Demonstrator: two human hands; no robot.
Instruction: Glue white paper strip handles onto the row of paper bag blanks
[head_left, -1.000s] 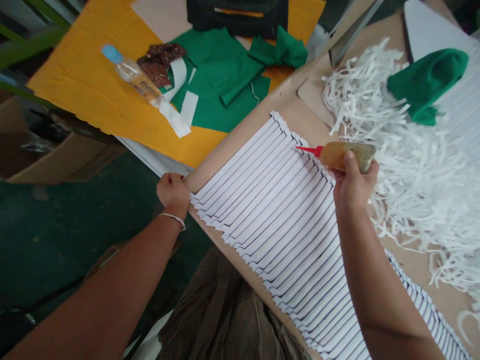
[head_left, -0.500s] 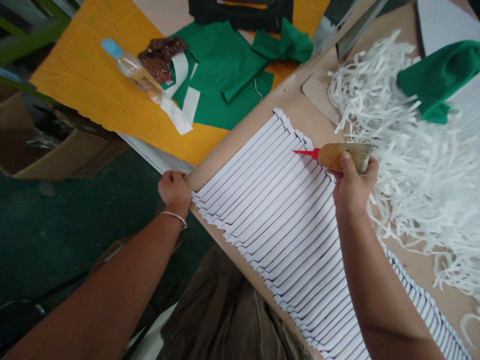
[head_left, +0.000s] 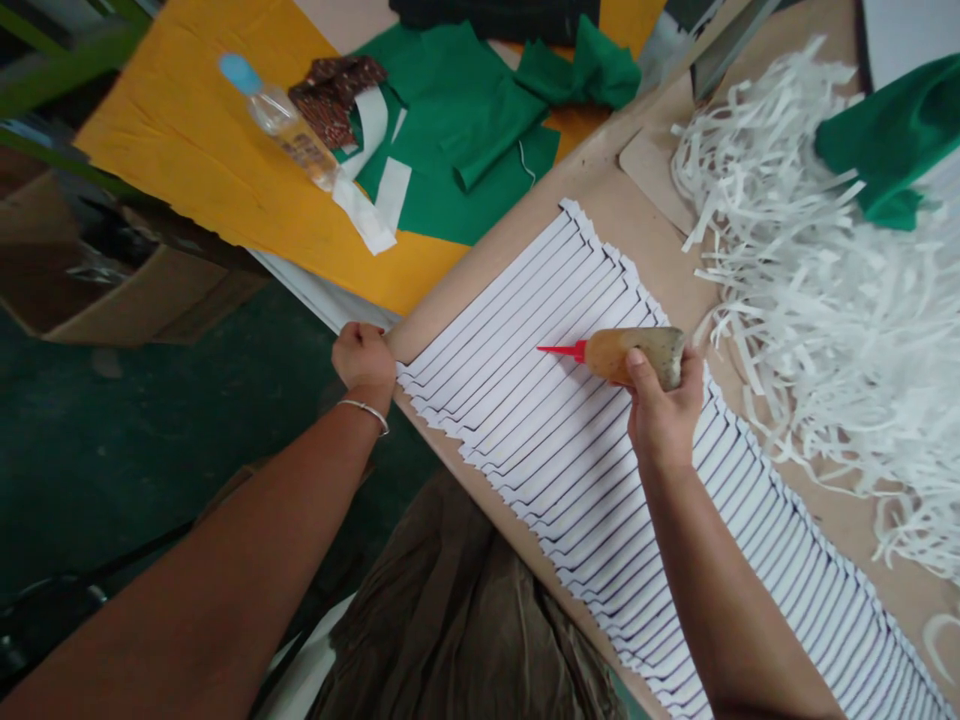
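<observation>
My right hand [head_left: 664,415] is closed round a tan glue bottle [head_left: 634,352] with a red nozzle. The nozzle tip points left over a row of overlapping white strips [head_left: 540,400] laid out on a brown work board [head_left: 645,240]. My left hand [head_left: 363,354], with a metal bangle on its wrist, is closed on the board's near-left edge beside the ends of the strips.
A heap of loose white paper strips [head_left: 832,310] lies right of the row. Green cloth [head_left: 892,150] rests on the heap. Further back are a yellow sheet [head_left: 202,170] with green fabric pieces [head_left: 465,130] and a plastic water bottle [head_left: 289,125]. A cardboard box [head_left: 127,300] stands on the floor.
My right hand has carried the glue bottle left and nearer along the strips, from their far right ends toward the middle. My left hand has kept its grip on the edge.
</observation>
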